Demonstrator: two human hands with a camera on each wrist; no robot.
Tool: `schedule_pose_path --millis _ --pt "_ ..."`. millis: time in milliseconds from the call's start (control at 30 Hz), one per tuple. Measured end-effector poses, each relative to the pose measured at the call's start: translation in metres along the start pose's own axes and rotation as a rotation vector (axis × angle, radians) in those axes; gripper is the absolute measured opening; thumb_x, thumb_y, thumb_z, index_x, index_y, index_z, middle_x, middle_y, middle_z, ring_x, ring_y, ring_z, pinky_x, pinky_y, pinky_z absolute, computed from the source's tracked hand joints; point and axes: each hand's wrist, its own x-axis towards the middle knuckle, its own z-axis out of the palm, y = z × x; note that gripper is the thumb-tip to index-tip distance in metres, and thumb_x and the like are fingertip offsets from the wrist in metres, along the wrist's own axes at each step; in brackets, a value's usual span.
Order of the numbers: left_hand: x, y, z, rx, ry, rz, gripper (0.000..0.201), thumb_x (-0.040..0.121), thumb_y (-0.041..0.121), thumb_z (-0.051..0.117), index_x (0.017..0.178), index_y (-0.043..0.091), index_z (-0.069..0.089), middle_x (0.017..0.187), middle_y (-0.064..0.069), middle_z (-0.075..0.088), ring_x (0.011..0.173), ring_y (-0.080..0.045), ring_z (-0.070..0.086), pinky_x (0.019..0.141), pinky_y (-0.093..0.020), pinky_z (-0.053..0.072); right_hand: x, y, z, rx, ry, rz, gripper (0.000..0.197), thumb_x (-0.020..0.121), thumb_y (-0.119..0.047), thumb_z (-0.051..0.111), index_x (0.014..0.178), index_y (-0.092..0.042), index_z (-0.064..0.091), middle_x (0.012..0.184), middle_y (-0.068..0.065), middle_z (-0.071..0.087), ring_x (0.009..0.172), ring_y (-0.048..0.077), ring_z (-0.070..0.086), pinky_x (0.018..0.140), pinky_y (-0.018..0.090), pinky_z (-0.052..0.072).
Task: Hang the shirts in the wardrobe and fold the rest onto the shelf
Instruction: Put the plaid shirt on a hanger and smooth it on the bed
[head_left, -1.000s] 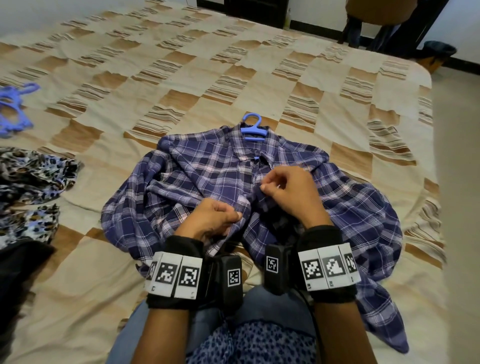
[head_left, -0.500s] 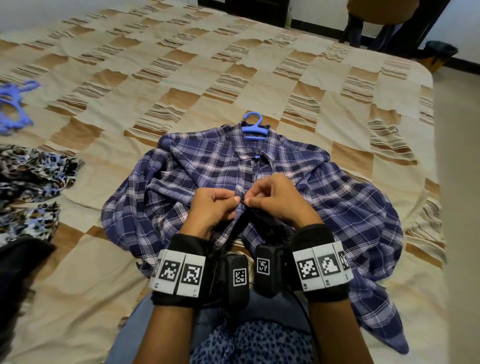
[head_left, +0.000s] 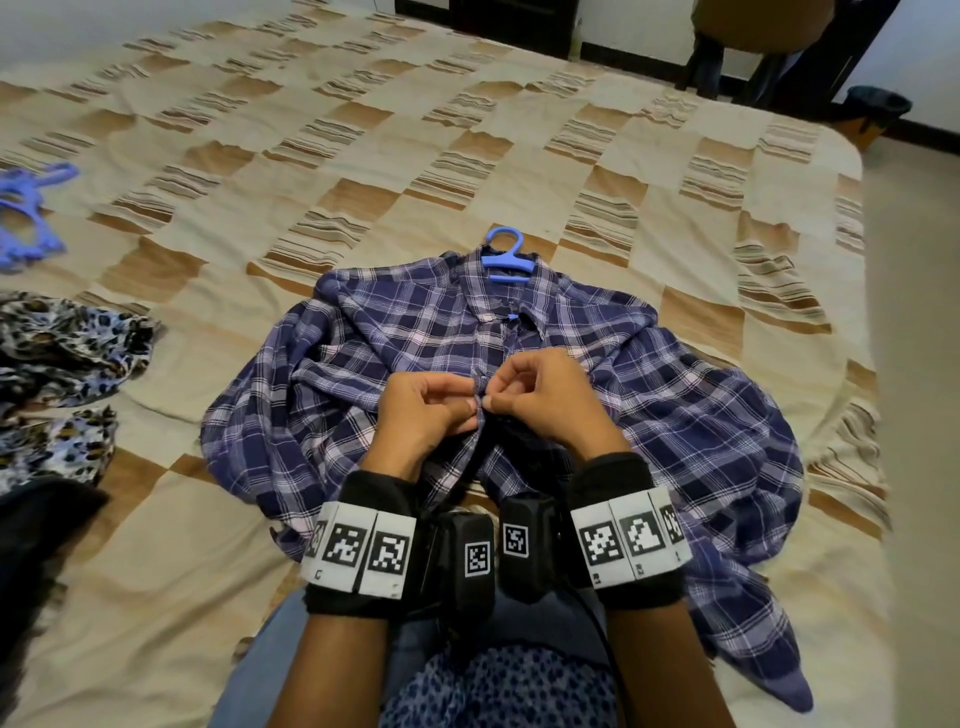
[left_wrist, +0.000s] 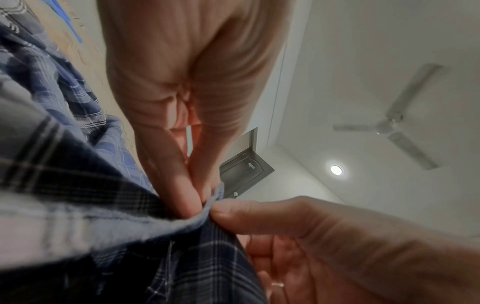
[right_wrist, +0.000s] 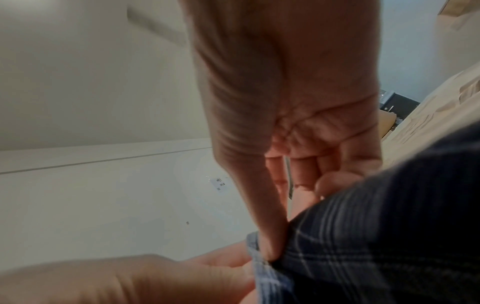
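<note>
Whereas a second ago the two hands sat apart on the cloth, in the head view they have come together at mid-frame on the front placket of the plaid shirt (head_left: 405, 332), which lies spread on the bed (head_left: 675, 156) with a blue hanger (head_left: 506, 254) already inside its collar. The left hand (head_left: 423, 410) and the right hand (head_left: 550, 400) now meet fingertip to fingertip, each grip narrow and pinching a shirt edge. My reading is that a button is being fastened so the shirt stays on the hanger; the button itself is too small to make out. A leopard-print garment (head_left: 67, 353) and spare hangers (head_left: 26, 208) wait at the left edge.

Seen from the left wrist, the left thumb and finger at upper centre nip a pale fabric edge (left_wrist: 207, 207), while the right thumb (left_wrist: 259, 214) presses in from the lower right.

Seen from the right wrist, the right thumb (right_wrist: 267, 232) runs down to the cloth at lower centre and the left hand's fingers (right_wrist: 182, 275) pinch the same strip from the lower left. Hanging in the wardrobe is not yet done.
</note>
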Motion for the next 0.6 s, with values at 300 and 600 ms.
schedule_pose_path --millis 300,600 --pt "-0.0015 -0.0005 0.0002 0.079 0.013 0.051 0.014 0.074 -0.006 0.072 0.077 0.007 0.068 0.077 -0.020 0.068 0.062 -0.016 0.066 0.064 -0.024 0.057 -0.0001 0.0010 -0.0014 -0.090 0.040 -0.043 0.025 0.075 -0.009 0.074 0.061 -0.026 0.063 0.066 -0.004 0.063 0.070 0.015 0.061 0.079 0.041 0.054" --pt "-0.0008 0.0008 0.0046 0.270 0.123 0.173 0.021 0.068 -0.002 0.074 0.067 0.018 0.068 0.065 -0.008 0.068 0.058 -0.012 0.060 0.062 -0.023 0.052 -0.0017 -0.0054 -0.0008 -0.081 0.141 -0.082 0.010 0.078 -0.029 0.072 0.070 -0.023 0.068 0.061 -0.010 0.058 0.069 0.013 0.058 0.073 0.037 0.053"
